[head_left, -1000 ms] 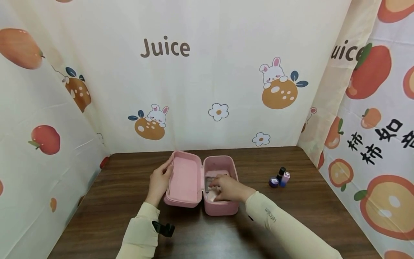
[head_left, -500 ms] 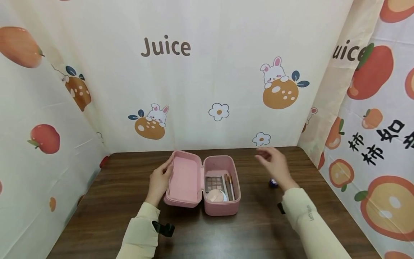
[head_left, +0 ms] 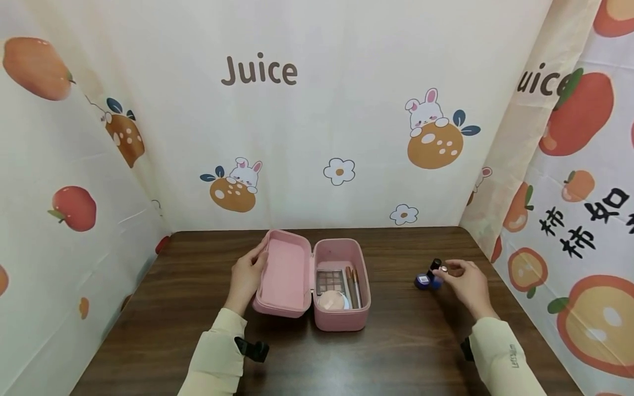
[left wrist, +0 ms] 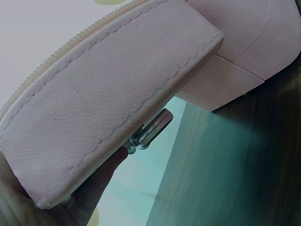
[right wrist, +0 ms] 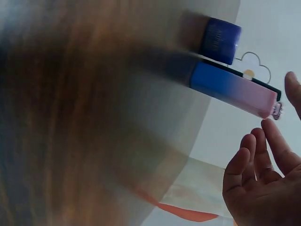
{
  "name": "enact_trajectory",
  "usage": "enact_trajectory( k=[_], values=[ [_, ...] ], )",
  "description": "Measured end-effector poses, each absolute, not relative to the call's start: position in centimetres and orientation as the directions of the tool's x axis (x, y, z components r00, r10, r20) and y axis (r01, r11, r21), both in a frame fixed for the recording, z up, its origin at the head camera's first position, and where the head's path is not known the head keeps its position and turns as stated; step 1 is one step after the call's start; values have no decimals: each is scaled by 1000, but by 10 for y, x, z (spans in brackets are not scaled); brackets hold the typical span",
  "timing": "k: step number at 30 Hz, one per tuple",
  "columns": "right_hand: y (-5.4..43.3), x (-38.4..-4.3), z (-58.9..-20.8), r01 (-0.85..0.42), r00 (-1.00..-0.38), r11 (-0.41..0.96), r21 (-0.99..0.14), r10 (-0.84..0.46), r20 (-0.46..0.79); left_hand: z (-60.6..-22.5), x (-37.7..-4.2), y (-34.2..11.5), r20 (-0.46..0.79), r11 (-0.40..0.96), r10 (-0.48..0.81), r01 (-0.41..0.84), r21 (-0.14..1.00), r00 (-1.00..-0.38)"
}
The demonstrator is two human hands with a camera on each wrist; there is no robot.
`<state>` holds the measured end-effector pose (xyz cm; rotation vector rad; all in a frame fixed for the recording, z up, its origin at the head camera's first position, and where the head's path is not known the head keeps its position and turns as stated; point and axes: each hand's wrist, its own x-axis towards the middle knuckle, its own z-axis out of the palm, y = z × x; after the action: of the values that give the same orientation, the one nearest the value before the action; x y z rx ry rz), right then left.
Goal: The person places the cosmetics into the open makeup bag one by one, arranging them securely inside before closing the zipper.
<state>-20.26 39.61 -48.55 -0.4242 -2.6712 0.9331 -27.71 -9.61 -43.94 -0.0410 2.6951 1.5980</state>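
Observation:
My left hand point(head_left: 246, 279) holds the tilted lid point(head_left: 286, 272) of a pink zippered cosmetic case by its outer edge. In the left wrist view, fingers wrap under the lid point(left wrist: 103, 89) beside a metal clasp point(left wrist: 153, 129). At the right, my right hand point(head_left: 465, 286) is at the top of a blue-to-pink tube point(right wrist: 235, 89). Its index fingertip is close to the tube's pink end; its thumb stands apart on the other side. Beside the tube are a dark blue jar point(right wrist: 220, 41) and a black-capped bottle point(head_left: 436, 264).
The case's body point(head_left: 342, 322) holds an eyeshadow palette point(head_left: 330, 281), a round pale puff or compact point(head_left: 332, 300) and slim brown-topped sticks point(head_left: 353, 289). A printed curtain point(head_left: 297, 126) hangs behind the brown wooden table point(head_left: 396, 341).
My right hand has left the case's inside, swung right across the table and come down at the small cosmetics. The left hand stays on the lid.

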Motion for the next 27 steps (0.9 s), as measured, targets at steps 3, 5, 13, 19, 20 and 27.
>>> enact_trajectory(
  k=[3,5,13,19,20,27],
  values=[
    [397,-201,-491,171,-927,766,-619,338,163,-440,-277,-96,-19,479,-21,-27,878,-1000],
    [398,-201,-494,168,-927,774,-611,335,169,-441,-277,-96,-18,479,-20,-26,877,-1000],
    [400,-200,-499,198,-924,762,-617,354,141,-442,-278,-96,-8,486,-23,-18,874,-1000],
    [401,-199,-495,184,-914,762,-621,366,177,-441,-279,-95,-12,489,-27,-23,872,-1000],
    [401,-200,-493,179,-910,763,-621,368,189,-441,-279,-95,-13,489,-27,-24,872,-1000],
    [400,-201,-476,162,-890,772,-614,383,246,-440,-277,-95,-17,476,-20,-25,879,-1000]
  ],
)
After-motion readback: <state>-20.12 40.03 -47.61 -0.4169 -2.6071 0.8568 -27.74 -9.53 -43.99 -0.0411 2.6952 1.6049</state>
